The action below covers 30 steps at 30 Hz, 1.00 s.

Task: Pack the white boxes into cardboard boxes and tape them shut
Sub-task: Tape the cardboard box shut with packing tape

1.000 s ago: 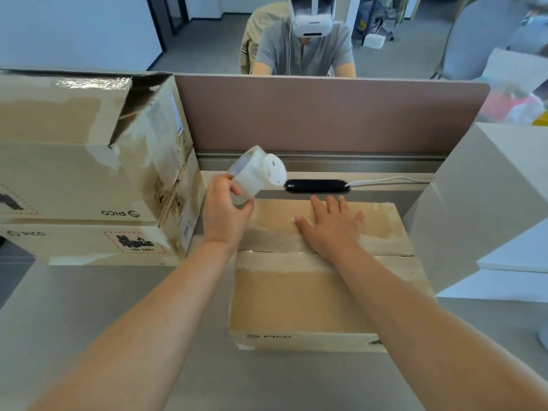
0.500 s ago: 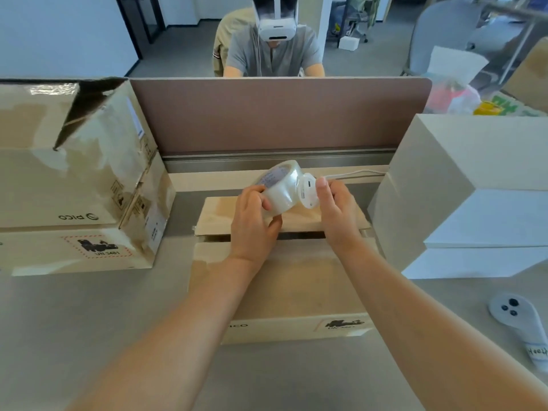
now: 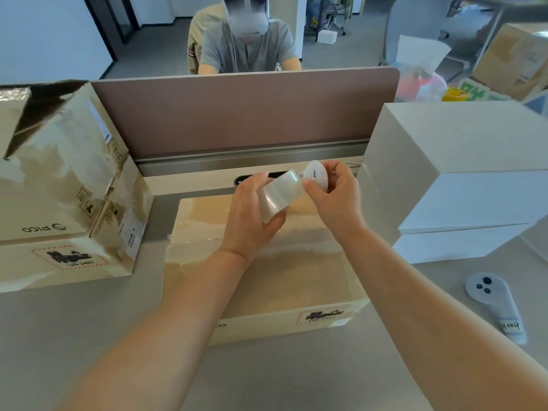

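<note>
Holding a tape roll (image 3: 277,195) just above a cardboard box (image 3: 258,280), a person works at a grey desk (image 3: 89,336). The left hand (image 3: 252,218) wraps its fingers and thumb round the clear roll, while the right hand (image 3: 333,192) pinches a white disc (image 3: 316,177) at the roll's far end between thumb and fingertips. The cardboard box lies in the middle of the desk, directly under both hands, with its top flaps folded down. A glossy strip shows near the left end of the seam, but whether the seam is fully taped cannot be told. The task looks partway done: this box seems packed and ready for sealing, while a stack of white boxes (image 3: 459,188) on the right is not yet packed. Two more cardboard boxes (image 3: 59,203) are stacked on the left, the upper one with a flap gaping open at its top. Its side reads "PICO" upside down. A red-dashed label on the lower box reads "UN 3481". The middle box carries a similar label on its front, next to the letters "CO". A white controller (image 3: 489,295) lies at the right, and the handwriting on its small tag (image 3: 511,325) is unclear.
</note>
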Tool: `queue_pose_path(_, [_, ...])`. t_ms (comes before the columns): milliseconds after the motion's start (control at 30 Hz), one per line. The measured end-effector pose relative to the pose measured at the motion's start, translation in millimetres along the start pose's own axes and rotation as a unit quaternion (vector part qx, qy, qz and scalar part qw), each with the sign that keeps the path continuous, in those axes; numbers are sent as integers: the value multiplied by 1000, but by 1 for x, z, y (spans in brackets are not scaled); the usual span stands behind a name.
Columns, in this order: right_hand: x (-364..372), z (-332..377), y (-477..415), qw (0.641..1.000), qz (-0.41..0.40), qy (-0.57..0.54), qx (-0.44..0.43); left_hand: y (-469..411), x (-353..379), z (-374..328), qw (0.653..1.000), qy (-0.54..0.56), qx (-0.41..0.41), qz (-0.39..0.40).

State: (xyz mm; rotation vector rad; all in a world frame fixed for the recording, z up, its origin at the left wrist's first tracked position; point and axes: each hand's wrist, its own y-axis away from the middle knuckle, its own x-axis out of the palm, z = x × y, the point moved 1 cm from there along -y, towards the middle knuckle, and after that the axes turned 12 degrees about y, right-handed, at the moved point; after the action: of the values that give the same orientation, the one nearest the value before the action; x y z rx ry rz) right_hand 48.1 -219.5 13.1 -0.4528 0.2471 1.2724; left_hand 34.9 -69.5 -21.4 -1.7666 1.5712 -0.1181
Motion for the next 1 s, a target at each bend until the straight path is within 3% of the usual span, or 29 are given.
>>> queue_pose_path(167, [-12,0,-12,996,3,-57,73,-10,5,-3,992,85,-95,-10])
queue_pose_path(300, [-20,-8,-17,971,31,-165,172,-8,13,5,978,95,-180,46])
queue_pose_path(467, [-33,-13,-20,991,-34,2,130,-16,15,-8,991,51,-115,36])
queue_pose_path(600, [-42,-10,-25,992,-47,48,108,-22,16,-25,993,65,-96,25])
queue_pose_path(800, [-52,-12,-30,990,7,20,141,-25,16,-23,995,53,-71,43])
queue_pose_path(1000, [-53,-23,-22,977,68,-93,181,-21,18,-17,997,46,-51,44])
